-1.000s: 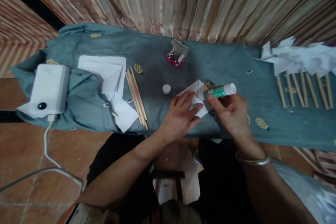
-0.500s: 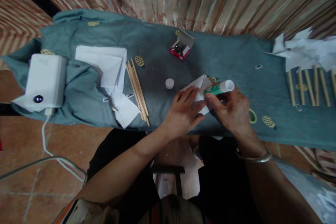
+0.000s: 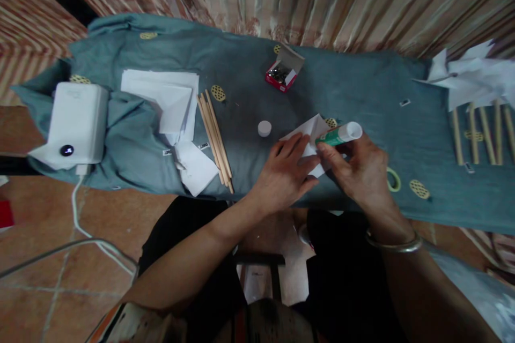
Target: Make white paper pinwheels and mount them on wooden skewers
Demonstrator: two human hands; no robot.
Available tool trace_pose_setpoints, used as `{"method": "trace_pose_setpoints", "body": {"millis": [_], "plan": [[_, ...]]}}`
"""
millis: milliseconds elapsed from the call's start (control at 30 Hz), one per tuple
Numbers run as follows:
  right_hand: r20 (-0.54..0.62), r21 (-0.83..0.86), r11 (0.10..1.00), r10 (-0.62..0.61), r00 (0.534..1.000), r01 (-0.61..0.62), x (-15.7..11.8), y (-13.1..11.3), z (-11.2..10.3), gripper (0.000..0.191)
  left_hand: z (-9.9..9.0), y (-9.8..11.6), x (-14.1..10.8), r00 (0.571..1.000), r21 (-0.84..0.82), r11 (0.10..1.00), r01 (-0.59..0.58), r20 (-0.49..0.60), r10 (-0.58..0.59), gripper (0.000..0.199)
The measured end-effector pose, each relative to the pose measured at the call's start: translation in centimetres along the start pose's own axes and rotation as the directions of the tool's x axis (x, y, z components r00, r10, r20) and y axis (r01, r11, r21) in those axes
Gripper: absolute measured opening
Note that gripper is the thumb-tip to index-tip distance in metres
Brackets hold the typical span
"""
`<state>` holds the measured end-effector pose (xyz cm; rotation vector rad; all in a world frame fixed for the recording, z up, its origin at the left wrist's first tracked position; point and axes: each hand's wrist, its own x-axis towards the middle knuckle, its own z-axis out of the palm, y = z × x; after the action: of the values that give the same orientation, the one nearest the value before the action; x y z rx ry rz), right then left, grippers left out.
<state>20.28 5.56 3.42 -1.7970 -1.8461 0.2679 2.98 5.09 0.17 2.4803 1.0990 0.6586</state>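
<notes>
My left hand lies flat with its fingers spread on a folded white paper, pressing it to the cloth. In my right hand is a green and white glue stick, tilted with its white base up and to the right. The end of the stick is down at the paper, partly hidden by my fingers. Left of the paper sits a round white cap. Behind it an open red box holds small shiny metal pieces. A roll of pale green tape lies beside my right wrist.
Wooden sticks lie left of my hands, near stacked white paper and a loose paper piece. A white power bank with a cable stands far left. Paper pinwheels on sticks lie far right on the green cloth.
The whole view has shifted slightly, so everything on the table appears a little further right. Both hands keep their places on the paper and the glue stick, which has barely moved.
</notes>
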Motion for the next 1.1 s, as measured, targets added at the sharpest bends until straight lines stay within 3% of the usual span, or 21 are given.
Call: {"method": "trace_pose_setpoints", "body": {"millis": [400, 1100], "plan": [[0.008, 0.000, 1.000, -0.021, 1.000, 0.021, 0.16, -0.18, 0.08, 0.037, -0.15, 0.05, 0.00, 1.000, 0.006, 1.000, 0.003, -0.001, -0.003, 0.040], [0.131, -0.015, 0.999, -0.048, 0.990, 0.050, 0.42, -0.62, -0.62, 0.037, -0.13, -0.16, -0.04, 1.000, 0.003, 1.000, -0.008, 0.007, 0.008, 0.039]]}}
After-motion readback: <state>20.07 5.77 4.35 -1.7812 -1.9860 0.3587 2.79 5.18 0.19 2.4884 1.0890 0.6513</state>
